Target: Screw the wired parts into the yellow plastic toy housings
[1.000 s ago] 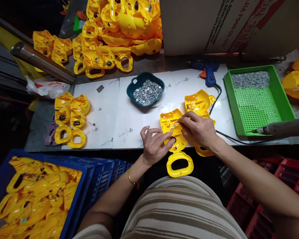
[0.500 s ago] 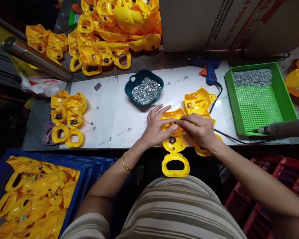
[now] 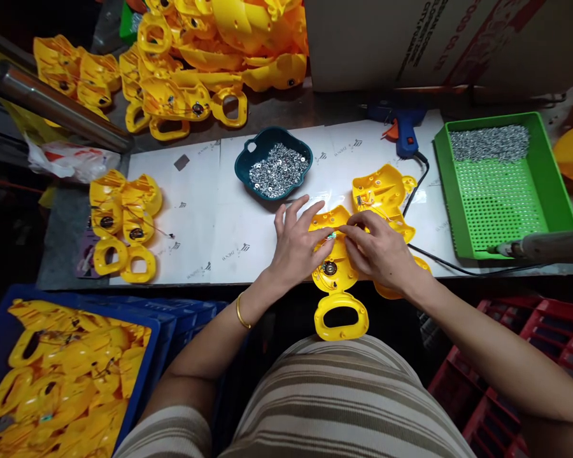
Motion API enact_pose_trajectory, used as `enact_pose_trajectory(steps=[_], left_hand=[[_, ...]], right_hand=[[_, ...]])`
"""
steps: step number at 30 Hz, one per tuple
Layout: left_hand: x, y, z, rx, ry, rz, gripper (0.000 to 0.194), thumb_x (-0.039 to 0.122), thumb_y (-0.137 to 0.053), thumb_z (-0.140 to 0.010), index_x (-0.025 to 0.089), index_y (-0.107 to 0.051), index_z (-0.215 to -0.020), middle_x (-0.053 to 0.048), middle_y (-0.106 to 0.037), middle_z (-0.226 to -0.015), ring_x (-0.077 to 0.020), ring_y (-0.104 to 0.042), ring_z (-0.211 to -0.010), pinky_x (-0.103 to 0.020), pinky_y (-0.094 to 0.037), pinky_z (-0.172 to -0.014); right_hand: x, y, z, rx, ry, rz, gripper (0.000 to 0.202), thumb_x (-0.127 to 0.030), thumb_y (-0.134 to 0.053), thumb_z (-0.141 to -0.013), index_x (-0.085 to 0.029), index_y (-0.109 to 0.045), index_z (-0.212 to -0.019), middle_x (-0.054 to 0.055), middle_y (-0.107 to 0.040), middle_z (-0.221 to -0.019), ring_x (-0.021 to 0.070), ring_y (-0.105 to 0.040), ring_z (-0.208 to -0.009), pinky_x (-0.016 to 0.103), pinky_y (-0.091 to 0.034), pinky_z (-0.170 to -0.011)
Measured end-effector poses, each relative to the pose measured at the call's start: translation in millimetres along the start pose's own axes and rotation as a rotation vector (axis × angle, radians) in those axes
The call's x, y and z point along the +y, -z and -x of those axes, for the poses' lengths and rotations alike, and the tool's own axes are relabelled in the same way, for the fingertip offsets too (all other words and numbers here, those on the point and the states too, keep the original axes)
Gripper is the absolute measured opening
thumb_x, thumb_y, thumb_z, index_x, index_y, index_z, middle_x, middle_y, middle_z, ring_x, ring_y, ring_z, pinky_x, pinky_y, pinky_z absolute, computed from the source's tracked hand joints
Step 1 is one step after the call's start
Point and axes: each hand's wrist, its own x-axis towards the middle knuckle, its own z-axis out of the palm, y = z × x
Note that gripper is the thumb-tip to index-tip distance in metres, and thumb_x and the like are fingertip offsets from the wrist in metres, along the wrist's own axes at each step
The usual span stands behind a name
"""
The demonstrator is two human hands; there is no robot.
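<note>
A yellow plastic shell half (image 3: 347,278) with a loop handle lies open side up at the table's front edge, its handle jutting out over the edge. A round metal-rimmed part sits inside it. My left hand (image 3: 293,248) rests over the shell's left side, thumb and forefinger closed about a small green circuit board (image 3: 332,236), other fingers spread. From the right, my right hand (image 3: 379,248) reaches in with its fingers bent and pressed together near the board; whatever they pinch is hidden. Beside it, partly under my right hand, lies a matching shell half (image 3: 379,187) with thin wires.
A dark teal bowl (image 3: 242,166) holds small metal screws. At right stand a green basket (image 3: 501,210) with more metal pieces, a blue glue gun (image 3: 405,130) and its cord. Yellow shells (image 3: 124,213) lie left; others are piled behind and fill a blue crate (image 3: 146,369).
The green circuit board shows more plainly between my left fingers now. My right hand has shifted slightly, its thumb lower. The view has tilted a little.
</note>
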Motion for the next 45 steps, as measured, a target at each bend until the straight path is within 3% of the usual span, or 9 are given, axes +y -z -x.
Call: enact_pose_trajectory(steps=[14,24,37,41,45], left_hand=[[-1,-4.5,-4,-0.071,0.028,0.039,0.012,0.034,-0.068,-0.084,0.030,-0.077,-0.092,-0.005,-0.055,-0.138,-0.0327,-0.038,-0.133,-0.058,-0.026,-0.109],[0,-3.6,-3,-0.044,-0.001,-0.032,0.013,0.033,-0.068,-0.085,0.030,-0.077,-0.092,-0.007,-0.056,-0.135,-0.0340,-0.039,-0.133,-0.057,-0.029,-0.106],[-2,-5.0,-2,-0.048,-0.012,-0.067,0.015,0.033,-0.068,-0.085,0.030,-0.077,-0.095,-0.008,-0.057,-0.134,-0.0338,-0.041,-0.130,-0.055,-0.033,-0.104],[-5,-4.8,-1,-0.048,-0.031,-0.057,0.017,0.035,-0.066,-0.086,0.029,-0.078,-0.097,-0.008,-0.056,-0.135,-0.0339,-0.041,-0.130,-0.054,-0.034,-0.104],[-10,-3.4,-1,-0.030,-0.056,-0.054,0.019,0.035,-0.062,-0.089,0.027,-0.078,-0.095,-0.009,-0.058,-0.132,-0.0342,-0.043,-0.128,-0.053,-0.038,-0.102]], right_hand=[[-5,0,-2,-0.095,-0.017,0.046,0.027,-0.022,-0.044,-0.094,-0.014,-0.068,-0.100,0.014,-0.061,-0.105,0.0242,-0.054,-0.092,0.034,-0.047,-0.067],[5,-2,-1,0.089,-0.006,-0.214,0.025,-0.013,-0.045,-0.089,-0.015,-0.064,-0.104,0.011,-0.057,-0.100,0.0206,-0.058,-0.091,0.037,-0.053,-0.079],[2,-2,0,0.110,-0.037,-0.245,0.024,-0.012,-0.047,-0.088,-0.015,-0.063,-0.106,0.012,-0.058,-0.102,0.0205,-0.060,-0.091,0.035,-0.054,-0.078],[-1,4,10,0.248,-0.030,-0.296,0.026,-0.014,-0.050,-0.088,-0.018,-0.063,-0.110,0.011,-0.058,-0.103,0.0204,-0.061,-0.094,0.036,-0.054,-0.079],[3,29,54,0.426,-0.141,-0.279,0.024,-0.026,-0.058,-0.087,-0.022,-0.064,-0.110,0.010,-0.061,-0.105,0.0216,-0.061,-0.097,0.038,-0.054,-0.082]])
